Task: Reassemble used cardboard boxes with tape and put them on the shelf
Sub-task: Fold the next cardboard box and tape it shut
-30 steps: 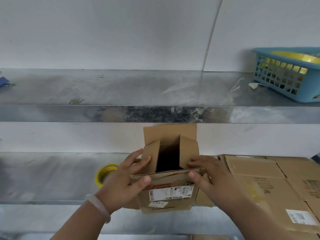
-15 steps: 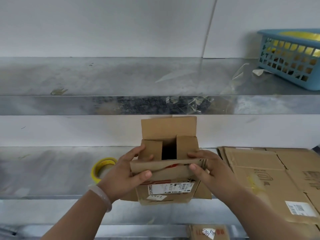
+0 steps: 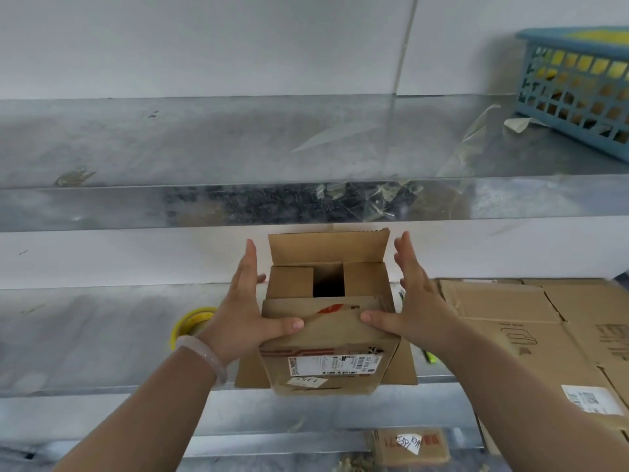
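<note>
Far left of the box (image 3: 326, 335), a yellow tape roll (image 3: 190, 323) lies on the lower shelf (image 3: 85, 335), partly hidden behind the left wrist, which wears a pale bracelet (image 3: 204, 357). The left hand (image 3: 245, 315) is at the left side of the box. Its fingers are straight and point up along the wall, not curled around anything, and its thumb presses flat on the near flap. The box itself stands at the front edge of the lower shelf, directly under the upper shelf (image 3: 204, 148). Its far flap stands upright, the two side flaps are folded inward with a dark gap between them, and the near flap is folded over them under both thumbs. A white label is on its front face. The right hand (image 3: 415, 308) is at the right side of the box, also with straight fingers pointing up. These fingers seem a little apart from the wall, and the thumb lies on the near flap. Just right of the box, a small yellow-green pen (image 3: 429, 356) lies on the shelf. Further right is a pile of flat cardboard (image 3: 531, 328). Above and far right of the box, a blue basket (image 3: 578, 86) stands on the upper shelf.
</note>
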